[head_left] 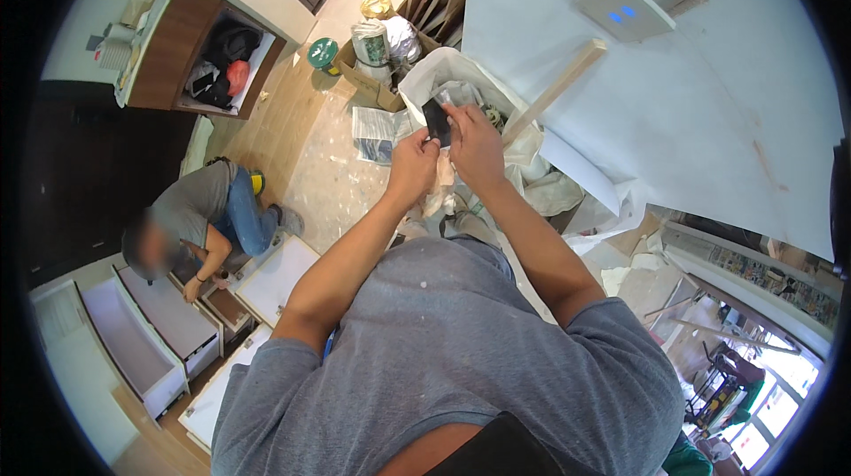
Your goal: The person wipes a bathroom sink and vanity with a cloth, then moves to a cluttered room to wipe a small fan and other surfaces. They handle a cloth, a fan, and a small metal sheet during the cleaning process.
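Both my hands are raised before me over a white sack (424, 77) and hold a small black flat piece (435, 119), whose exact kind I cannot make out. My left hand (413, 166) pinches its lower edge. The fingers of my right hand (475, 146) close on its upper right side. Just below the hands a crumpled pale strip (441, 185) shows; whether it hangs from them is unclear. Inside the sack are clear plastic and other scraps, and a wooden stick (558, 90) leans out of it.
At left a person (199, 214) crouches by open white drawers (133, 339). Tubs, including a green one (324, 54), and a cardboard box (368, 86) stand beyond the sack. A white wall (709, 104) with an opened wall box (625, 8) rises at right. Another filled bag (550, 192) lies nearby.
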### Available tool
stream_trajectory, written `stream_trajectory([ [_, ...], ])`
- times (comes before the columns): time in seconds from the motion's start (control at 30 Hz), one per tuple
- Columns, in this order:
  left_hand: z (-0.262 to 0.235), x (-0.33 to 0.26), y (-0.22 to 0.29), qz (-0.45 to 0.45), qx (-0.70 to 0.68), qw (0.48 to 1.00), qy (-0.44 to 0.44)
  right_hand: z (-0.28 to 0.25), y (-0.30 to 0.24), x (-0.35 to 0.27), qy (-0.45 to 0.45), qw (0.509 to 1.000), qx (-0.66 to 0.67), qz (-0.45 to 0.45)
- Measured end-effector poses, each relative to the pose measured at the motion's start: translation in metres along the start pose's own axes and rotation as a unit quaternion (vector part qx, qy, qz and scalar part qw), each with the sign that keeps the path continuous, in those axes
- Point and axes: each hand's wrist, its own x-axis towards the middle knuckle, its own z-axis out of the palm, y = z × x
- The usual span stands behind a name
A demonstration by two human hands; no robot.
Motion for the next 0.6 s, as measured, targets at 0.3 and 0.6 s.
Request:
stream_trajectory([
  [0.3,-0.004,0.007,-0.018,-0.095,-0.168,0.981,0.03,-0.011,0.036,0.01,-0.02,0.992,-0.03,0.118],
  [0.6,-0.032,0.001,0.005,-0.274,-0.391,0.875,-0.084,-0.042,0.077,0.014,0.124,0.702,0.585,0.386],
])
